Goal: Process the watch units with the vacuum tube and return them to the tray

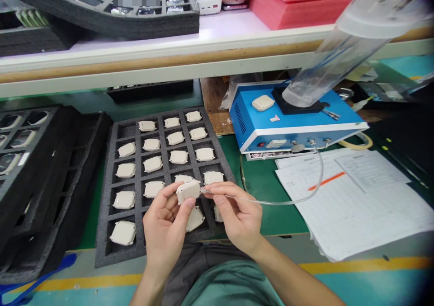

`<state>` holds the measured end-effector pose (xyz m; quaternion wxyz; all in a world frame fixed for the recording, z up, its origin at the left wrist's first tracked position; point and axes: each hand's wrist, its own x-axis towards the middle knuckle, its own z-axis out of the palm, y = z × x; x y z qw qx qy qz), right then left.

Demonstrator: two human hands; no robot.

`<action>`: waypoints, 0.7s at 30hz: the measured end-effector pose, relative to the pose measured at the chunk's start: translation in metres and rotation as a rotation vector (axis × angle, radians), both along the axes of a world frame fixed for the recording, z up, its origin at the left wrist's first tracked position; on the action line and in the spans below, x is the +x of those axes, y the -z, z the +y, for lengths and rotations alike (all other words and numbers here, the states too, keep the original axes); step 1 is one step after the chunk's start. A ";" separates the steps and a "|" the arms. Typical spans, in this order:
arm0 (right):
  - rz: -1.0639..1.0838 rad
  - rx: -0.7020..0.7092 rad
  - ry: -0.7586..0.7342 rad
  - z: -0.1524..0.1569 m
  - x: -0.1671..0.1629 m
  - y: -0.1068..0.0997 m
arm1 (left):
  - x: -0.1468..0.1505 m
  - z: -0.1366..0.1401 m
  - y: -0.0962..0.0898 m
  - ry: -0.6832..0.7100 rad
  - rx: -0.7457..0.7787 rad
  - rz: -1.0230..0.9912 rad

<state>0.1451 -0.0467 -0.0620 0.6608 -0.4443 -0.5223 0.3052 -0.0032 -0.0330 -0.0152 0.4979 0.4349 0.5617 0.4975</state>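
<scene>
My left hand (167,218) grips a cream watch case (188,191) by its edges, thumb in front and fingers behind. In my right hand (241,213) is the end of a clear thin tube (285,202), pinched between thumb and fingers. The tube's tip meets the right side of the watch case; whether it enters a hole there is too small to tell. Below both hands lies a dark grey foam tray (105,215), its compartments holding several similar cream cases. The tube runs back to the front of a blue box-shaped machine (252,129).
A clear cylinder (318,71) and another cream case (263,102) stand on the machine. Paper sheets (366,206) with an orange strip lie at right. Stacked foam trays (50,184) are at left. Above runs a shelf edge (152,66) with red foam blocks (298,7).
</scene>
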 end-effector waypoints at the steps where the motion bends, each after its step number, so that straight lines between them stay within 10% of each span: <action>1: 0.003 0.004 -0.001 0.000 0.000 0.000 | 0.000 0.000 0.000 -0.001 0.004 -0.002; 21: 0.031 0.024 -0.030 -0.001 -0.001 0.001 | 0.001 -0.001 -0.002 -0.009 0.024 -0.004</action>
